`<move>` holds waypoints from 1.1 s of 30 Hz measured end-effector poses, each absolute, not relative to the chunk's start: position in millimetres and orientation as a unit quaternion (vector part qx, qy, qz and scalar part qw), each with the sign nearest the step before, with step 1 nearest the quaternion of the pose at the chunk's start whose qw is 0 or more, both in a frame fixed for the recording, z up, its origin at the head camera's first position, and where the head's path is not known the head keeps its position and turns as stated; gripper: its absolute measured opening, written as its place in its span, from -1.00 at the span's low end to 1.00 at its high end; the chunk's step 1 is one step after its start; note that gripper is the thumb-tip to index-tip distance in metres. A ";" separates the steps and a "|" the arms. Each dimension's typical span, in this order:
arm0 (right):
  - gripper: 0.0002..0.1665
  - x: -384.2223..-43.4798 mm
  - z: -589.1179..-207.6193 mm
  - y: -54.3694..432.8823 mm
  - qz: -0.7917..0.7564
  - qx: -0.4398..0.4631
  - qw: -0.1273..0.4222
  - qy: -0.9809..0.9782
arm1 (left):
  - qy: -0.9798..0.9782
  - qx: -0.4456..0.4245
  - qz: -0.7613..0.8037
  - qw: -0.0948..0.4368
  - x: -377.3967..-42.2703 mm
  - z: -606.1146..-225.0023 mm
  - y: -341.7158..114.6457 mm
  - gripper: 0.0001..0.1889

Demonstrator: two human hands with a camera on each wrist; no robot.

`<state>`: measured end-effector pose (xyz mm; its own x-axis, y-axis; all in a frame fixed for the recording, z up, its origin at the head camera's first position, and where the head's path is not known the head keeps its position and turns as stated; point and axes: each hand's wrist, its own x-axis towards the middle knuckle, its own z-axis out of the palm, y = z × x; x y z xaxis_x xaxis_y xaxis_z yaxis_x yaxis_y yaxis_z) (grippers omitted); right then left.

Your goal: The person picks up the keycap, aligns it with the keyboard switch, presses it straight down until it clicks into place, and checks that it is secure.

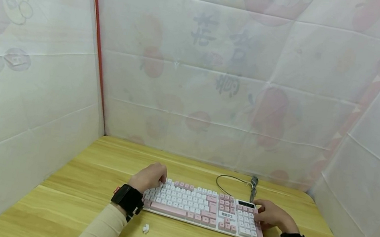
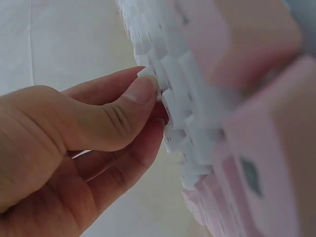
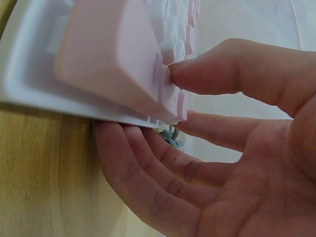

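A pink and white keyboard (image 1: 182, 196) lies on the table between the two hands. At its upper left corner, my left hand (image 1: 149, 177) pinches a small white keycap (image 2: 148, 74) between thumb and forefinger; the fingertips cover most of it. My right hand (image 1: 273, 215) grips the keyboard's right end. In the right wrist view its thumb (image 3: 197, 76) presses on the pink keys of the number pad, while the other fingers (image 3: 133, 173) curl against the side edge. A small loose white piece (image 1: 146, 229), like a keycap, lies in front of the keyboard.
Behind the keyboard, its grey cable (image 1: 253, 186) is bundled near the table's back edge. The wood-grain table (image 1: 65, 198) is enclosed by pale printed sheets (image 1: 179, 92) at the back and both sides. Each wrist wears a black strap with a camera.
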<state>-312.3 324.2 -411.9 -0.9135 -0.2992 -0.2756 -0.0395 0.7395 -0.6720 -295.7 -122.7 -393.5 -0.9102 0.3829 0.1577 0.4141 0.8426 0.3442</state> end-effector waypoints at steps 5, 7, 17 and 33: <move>-0.17 -312.5 -412.5 324.5 -0.345 -0.093 0.185 0.916 | -0.961 -0.203 -0.183 0.041 -296.1 -393.4 -121.9 -0.74; -0.18 -312.4 -412.6 324.3 -0.344 -0.091 0.185 0.916 | -0.962 -0.202 -0.181 0.041 -296.0 -393.4 -121.7 -0.75; -0.20 -312.1 -413.7 324.5 -0.346 -0.090 0.186 0.915 | -0.962 -0.204 -0.177 0.043 -296.2 -393.7 -121.5 -0.76; -0.18 -314.7 -417.4 327.5 -0.356 -0.096 0.187 0.911 | -0.960 -0.208 -0.186 0.041 -294.3 -390.7 -121.6 -0.77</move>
<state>-314.7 327.5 -417.4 -0.9117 -0.3077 -0.2724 -0.0413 0.7281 -0.6842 -294.3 -121.6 -390.7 -0.9102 0.3834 0.1564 0.4141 0.8447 0.3391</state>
